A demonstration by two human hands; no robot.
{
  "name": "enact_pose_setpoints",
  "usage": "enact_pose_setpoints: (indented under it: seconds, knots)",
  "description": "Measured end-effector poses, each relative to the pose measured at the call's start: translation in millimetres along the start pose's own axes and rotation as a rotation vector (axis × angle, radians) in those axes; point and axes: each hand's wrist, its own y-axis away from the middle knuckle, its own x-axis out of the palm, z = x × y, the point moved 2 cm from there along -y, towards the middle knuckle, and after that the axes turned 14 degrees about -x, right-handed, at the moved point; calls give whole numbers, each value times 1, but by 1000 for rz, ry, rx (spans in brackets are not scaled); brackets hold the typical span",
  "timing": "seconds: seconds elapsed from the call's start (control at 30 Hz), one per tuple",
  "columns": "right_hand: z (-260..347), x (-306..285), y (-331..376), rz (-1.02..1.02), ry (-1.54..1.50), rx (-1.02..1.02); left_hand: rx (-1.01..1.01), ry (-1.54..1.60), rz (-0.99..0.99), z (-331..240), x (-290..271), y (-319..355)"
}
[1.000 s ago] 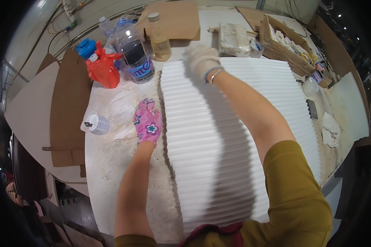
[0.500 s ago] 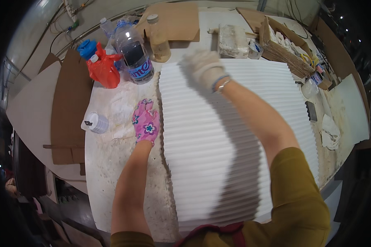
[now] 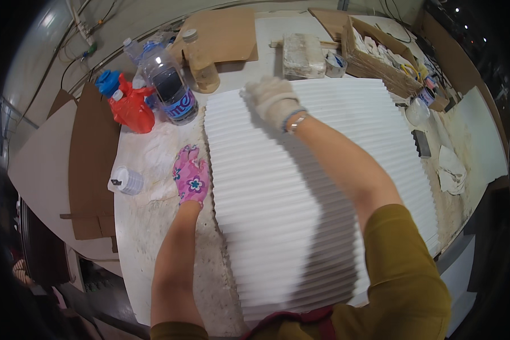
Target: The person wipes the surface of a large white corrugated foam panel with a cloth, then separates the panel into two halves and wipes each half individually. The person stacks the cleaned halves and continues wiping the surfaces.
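A large white panel with ridges running across it [image 3: 255, 192] lies flat in front of me. My right hand [image 3: 273, 103], in an off-white work glove, is over the far left part of the panel. Its fingers are curled down, and whatever they may hold is hidden beneath them. My left hand [image 3: 191, 178] wears a pink flowered glove and rests against the panel's left edge, its fingers stretched out and holding nothing. Left of it, a small clear plastic cup [image 3: 129, 181] stands on the stained table [image 3: 153, 249].
At the far left are a big water bottle [image 3: 168, 85], a jar of cloudy liquid [image 3: 202, 62] and a red plastic bag [image 3: 135, 110]. A wrapped block [image 3: 304, 55] and a cardboard box of scraps [image 3: 379, 59] stand at the back. A dark grey block [image 3: 421, 144] and white cloth [image 3: 452, 170] lie right.
My view has shifted slightly, so most things appear further left. My right hand, blurred before, shows more clearly over the same far part of the panel. The left hand stays at the edge.
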Motion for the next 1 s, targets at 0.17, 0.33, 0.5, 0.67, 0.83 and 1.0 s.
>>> enact_pose_setpoints:
  seconds: [0.17, 0.33, 0.5, 0.67, 0.83, 1.0]
  knots:
    - [-60, -25, 41, 206, 202, 390, 8, 19, -6, 3, 1, 0]
    - [-77, -29, 58, 188, 295, 500, 11, -5, -15, 5, 5, 0]
    - [-50, -14, 46, 25, 236, 234, -5, -64, -5, 2, 3, 0]
    - [-42, -29, 43, -25, 107, 334, 5, -53, -20, 0, 2, 1]
    - [84, 0, -22, -146, -22, -295, 11, -27, -8, 1, 1, 0]
    - [51, 20, -10, -71, 86, -145, 18, -3, 18, 2, 2, -1]
